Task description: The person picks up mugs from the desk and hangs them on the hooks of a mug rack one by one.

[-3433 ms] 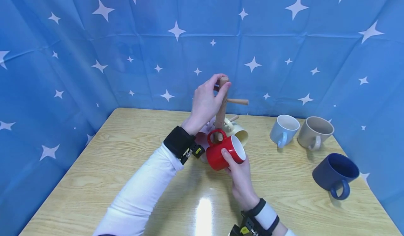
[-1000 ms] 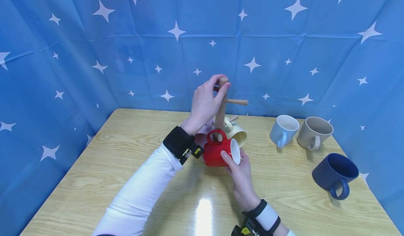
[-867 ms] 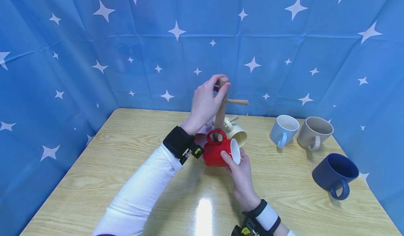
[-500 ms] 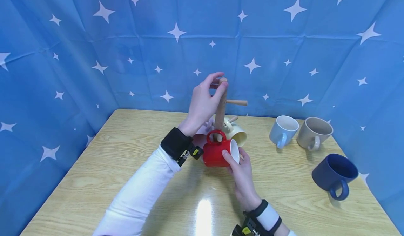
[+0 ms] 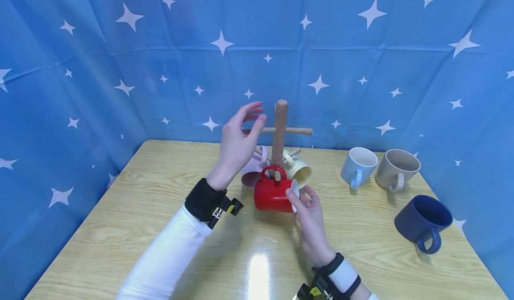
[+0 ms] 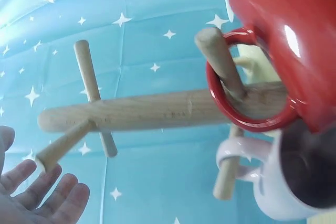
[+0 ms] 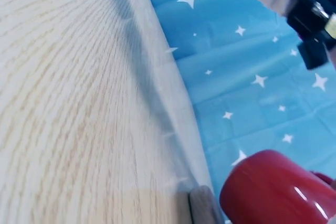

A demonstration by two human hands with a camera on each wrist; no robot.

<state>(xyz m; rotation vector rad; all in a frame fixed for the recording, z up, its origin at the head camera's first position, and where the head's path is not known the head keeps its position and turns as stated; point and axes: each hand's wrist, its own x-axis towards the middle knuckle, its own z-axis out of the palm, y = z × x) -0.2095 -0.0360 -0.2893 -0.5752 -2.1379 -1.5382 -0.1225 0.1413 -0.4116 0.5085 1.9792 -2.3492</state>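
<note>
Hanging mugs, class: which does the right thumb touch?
The red mug, hung in front. The right hand has its thumb on it; the lilac mug and cream mug hang behind.

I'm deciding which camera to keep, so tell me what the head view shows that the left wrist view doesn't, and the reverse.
Only the head view: the navy mug at the right of the table, and the left arm's white sleeve with its black wristband.

Only the left wrist view: the length of the peg passing through the handle of the red mug; the head view catches that peg nearly end-on.

Both: the red mug, wooden stand, lilac mug, cream mug, left hand and starry curtain.
</note>
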